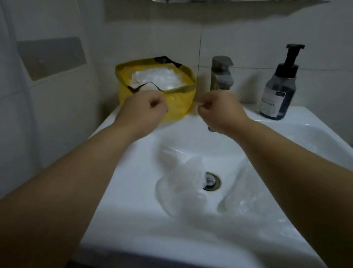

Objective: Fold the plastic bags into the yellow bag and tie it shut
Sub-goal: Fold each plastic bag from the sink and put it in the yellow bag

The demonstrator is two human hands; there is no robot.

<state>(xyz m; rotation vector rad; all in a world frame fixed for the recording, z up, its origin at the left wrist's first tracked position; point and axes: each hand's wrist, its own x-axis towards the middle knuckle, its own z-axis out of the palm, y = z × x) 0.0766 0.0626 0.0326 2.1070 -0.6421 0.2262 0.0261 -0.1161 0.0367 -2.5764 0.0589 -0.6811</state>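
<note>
On the back left ledge of the white sink (pixel 120 225), against the tiled wall, the yellow bag (pixel 178 104) stands upright with its mouth open; crumpled white plastic bags (pixel 157 77) fill it nearly to the rim; a black drawstring (pixel 167 60) loops out at the far edge and again at the near edge. The left hand (pixel 143 109) is at the bag's near rim, fingers curled, right where the near loop of drawstring ends; whether it actually pinches the string I cannot tell. The right hand (pixel 218 109) hangs just to the right of the bag, in front of the tap (pixel 221 73), thumb and fingers drawn together; if something thin is held there, the blur hides it. Down in the basin, loose clear plastic bags (pixel 179 183) lie crumpled, one partly covering the drain (pixel 211 180). A dark pump bottle (pixel 278 93) stands on the ledge right of the tap.
</note>
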